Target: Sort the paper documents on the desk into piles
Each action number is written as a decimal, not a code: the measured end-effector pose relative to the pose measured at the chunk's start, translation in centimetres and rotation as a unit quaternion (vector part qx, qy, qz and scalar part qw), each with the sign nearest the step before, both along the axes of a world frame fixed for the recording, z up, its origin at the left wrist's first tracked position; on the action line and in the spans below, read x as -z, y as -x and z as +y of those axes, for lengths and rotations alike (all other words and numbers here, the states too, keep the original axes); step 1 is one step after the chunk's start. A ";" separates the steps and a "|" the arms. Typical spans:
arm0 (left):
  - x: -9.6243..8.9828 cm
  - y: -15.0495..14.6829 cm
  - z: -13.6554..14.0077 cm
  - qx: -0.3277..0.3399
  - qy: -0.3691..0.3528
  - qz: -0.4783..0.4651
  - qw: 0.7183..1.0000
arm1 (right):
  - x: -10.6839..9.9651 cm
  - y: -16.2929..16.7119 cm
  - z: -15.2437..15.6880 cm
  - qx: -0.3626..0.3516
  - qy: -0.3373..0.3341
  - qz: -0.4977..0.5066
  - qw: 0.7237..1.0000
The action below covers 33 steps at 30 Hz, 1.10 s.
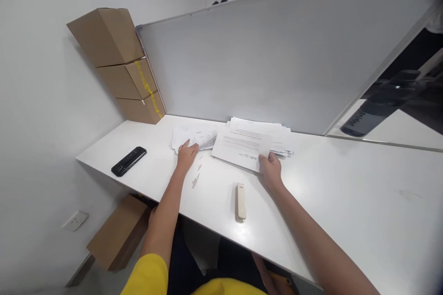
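Observation:
Printed sheets of paper (238, 147) are gripped at their lower right corner by my right hand (272, 169), thumb on top. They overlap a thicker paper stack (280, 134) by the partition. My left hand (188, 153) rests with fingers spread on the near edge of another pile of papers (194, 135), to the left. Whether its fingertips pinch a sheet is not visible. In front of the held paper lies a cream stapler (240, 203), apart from both hands.
A black phone (129, 161) lies on the white desk (321, 184) at the left. Stacked cardboard boxes (134, 83) stand in the back left corner, and another box (119, 233) is below the desk. A grey partition (249, 64) closes off the back; a dark bottle (377, 101) shows at right.

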<state>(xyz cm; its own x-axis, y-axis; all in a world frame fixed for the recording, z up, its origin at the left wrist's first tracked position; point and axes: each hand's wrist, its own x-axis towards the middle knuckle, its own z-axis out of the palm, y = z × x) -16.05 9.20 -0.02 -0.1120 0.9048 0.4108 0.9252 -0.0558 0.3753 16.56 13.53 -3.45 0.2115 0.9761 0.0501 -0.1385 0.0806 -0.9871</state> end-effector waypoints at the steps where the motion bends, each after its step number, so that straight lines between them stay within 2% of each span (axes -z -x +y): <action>1: 0.0 0.2 0.0 0.002 -0.005 -0.025 1.000 | 0.0 0.0 0.0 0.003 0.001 0.003 1.000; 6: -0.1 1.1 0.1 -0.027 -0.054 -0.078 0.995 | -0.4 0.2 0.0 0.006 -0.004 0.009 1.000; 9: 0.2 0.9 -0.4 -0.041 -0.123 -0.069 0.989 | -0.7 0.2 -0.1 -0.026 -0.008 -0.031 0.999; 12: 1.5 -0.6 -1.4 0.011 -0.170 -0.020 0.985 | -0.9 0.2 -0.2 -0.089 0.001 -0.092 0.992; 15: 2.8 -3.1 -2.5 0.117 -0.126 0.059 0.983 | -0.8 0.2 -0.2 -0.151 0.017 -0.129 0.980; 18: 3.3 -5.3 -3.3 0.221 -0.076 0.123 0.964 | -0.8 0.2 -0.4 -0.177 0.003 -0.106 0.978; 21: 3.1 -6.0 -3.5 0.273 -0.053 0.149 0.949 | -0.9 0.1 -0.6 -0.189 -0.012 -0.088 0.978; 26: 2.5 -5.8 -3.6 0.291 -0.029 0.143 0.946 | -0.4 0.2 -0.3 -0.230 -0.008 -0.163 0.959; 29: 1.8 -6.1 -4.0 0.287 -0.009 0.101 0.953 | 0.0 0.4 -0.1 -0.227 -0.020 -0.159 0.961; 33: 0.6 -6.4 -4.4 0.205 -0.003 0.019 0.979 | -0.1 0.5 -0.1 -0.204 -0.041 -0.113 0.972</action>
<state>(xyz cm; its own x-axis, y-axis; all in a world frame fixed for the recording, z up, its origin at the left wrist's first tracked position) -9.61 4.85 -0.64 0.2749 0.8684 0.4127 0.8382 -0.4267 0.3396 16.03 13.47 -3.36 -0.2175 0.9672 0.1310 0.0447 0.1440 -0.9886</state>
